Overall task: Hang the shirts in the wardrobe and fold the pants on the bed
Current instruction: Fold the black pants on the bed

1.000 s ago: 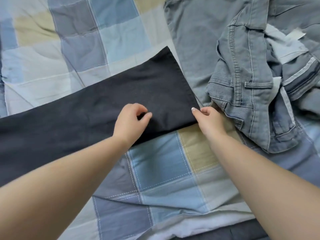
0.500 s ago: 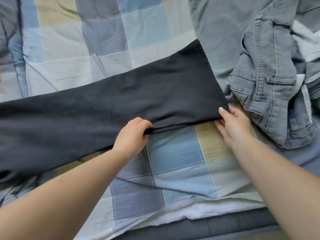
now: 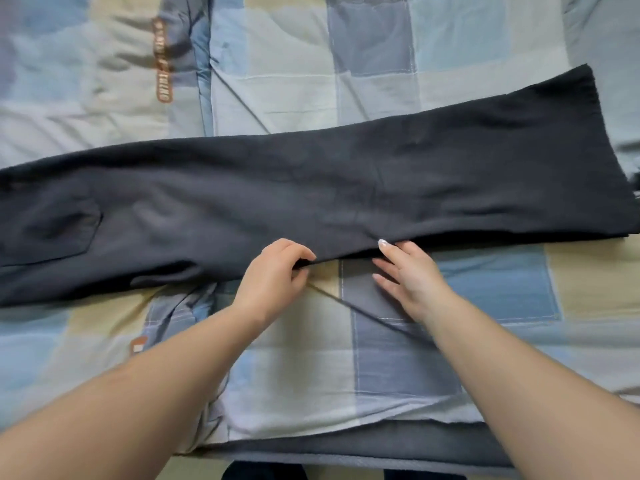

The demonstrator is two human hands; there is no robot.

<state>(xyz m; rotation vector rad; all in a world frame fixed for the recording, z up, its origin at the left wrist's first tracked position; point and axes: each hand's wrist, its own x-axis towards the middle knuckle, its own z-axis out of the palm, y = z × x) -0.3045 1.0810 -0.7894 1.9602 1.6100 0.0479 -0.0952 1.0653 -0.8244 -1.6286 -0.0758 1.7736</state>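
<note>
Folding is under way — the dark pants (image 3: 311, 188) lie flat from nine to three o'clock across the bed (image 3: 381, 358), left hand (image 3: 273, 275) pinching their near edge, right hand (image 3: 408, 271) spread beside it — next, likely, carrying one end over.

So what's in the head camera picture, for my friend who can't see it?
Long dark pants lie stretched across a checked quilt on a bed. The left hand pinches their near edge, and the right hand rests beside it, fingers straight.
</note>
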